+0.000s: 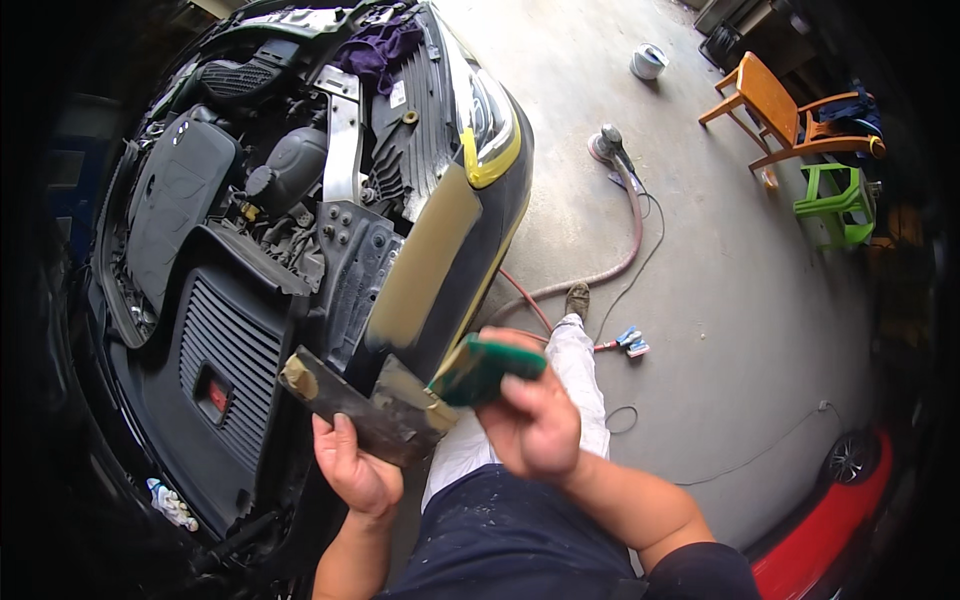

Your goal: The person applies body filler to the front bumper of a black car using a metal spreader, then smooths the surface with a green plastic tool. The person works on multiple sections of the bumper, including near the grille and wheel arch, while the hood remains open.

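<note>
My left hand (pixel 357 470) is closed on a dark, flat mixing board (pixel 345 410) smeared with tan filler at its ends. A grey triangular piece (pixel 402 382) shows at the board's upper edge; I cannot tell whether it is a separate blade. Just to the right, my right hand (pixel 535 425) grips a green plastic spreader (pixel 495 368) with tan paste along its left edge. The spreader is tilted over the board's right end. Beyond both hands is the car's dark fender (pixel 480 240), its upper part covered by a smooth tan filler patch (pixel 430 250).
At left the engine bay (pixel 270 170) is exposed. Yellow tape (pixel 495 168) edges the headlight. On the floor are a sander (pixel 608 148) with its hose (pixel 625 260), a bucket (pixel 649 62), an orange chair (pixel 765 100), a green stool (pixel 835 205) and a red car (pixel 825 530).
</note>
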Tool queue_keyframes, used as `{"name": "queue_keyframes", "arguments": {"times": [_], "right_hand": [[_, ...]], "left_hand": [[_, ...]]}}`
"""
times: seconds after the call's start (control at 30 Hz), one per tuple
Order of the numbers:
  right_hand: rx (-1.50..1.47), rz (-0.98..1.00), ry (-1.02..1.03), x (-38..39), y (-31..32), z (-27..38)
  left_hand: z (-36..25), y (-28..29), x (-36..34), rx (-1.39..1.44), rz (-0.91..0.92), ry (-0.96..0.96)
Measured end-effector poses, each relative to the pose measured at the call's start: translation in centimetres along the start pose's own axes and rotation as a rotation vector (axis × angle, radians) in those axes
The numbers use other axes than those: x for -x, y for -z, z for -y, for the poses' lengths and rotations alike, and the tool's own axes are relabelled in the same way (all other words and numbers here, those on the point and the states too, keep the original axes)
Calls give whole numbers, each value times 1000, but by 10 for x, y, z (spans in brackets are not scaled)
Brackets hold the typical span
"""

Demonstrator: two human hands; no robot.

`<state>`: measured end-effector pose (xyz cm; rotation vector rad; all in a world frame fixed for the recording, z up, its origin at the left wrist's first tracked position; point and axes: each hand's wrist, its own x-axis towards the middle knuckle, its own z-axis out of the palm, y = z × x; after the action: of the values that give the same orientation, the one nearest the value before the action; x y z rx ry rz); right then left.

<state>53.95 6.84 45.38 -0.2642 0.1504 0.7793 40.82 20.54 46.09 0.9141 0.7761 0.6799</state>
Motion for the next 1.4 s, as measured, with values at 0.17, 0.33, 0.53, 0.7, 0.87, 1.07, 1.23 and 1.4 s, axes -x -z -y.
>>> {"name": "queue_keyframes", "arguments": {"times": [0.17, 0.33, 0.53, 0.7, 0.87, 1.07, 1.23, 1.4], "right_hand": [[812, 161, 121, 15, 10, -2], [520, 78, 327, -2, 34, 22], [864, 369, 253, -48, 31, 20], [763, -291, 33, -116, 115, 21], [1319, -298, 123, -193, 125, 75], [1580, -161, 119, -225, 113, 88], [1564, -253, 137, -217, 119, 66], [1426, -355, 158, -217, 107, 52]], "left_hand": [[-6, -19, -5, 49, 29, -21], [-11, -30, -4, 137, 4, 83], [-7, -41, 5, 265, -56, 270], [-12, -44, 3, 206, -38, 207], [-5, -39, 4, 174, -92, 245], [-3, -50, 1, 164, -130, 263], [-4, -52, -4, 162, -147, 264], [-6, -48, -5, 143, -168, 243]]}}
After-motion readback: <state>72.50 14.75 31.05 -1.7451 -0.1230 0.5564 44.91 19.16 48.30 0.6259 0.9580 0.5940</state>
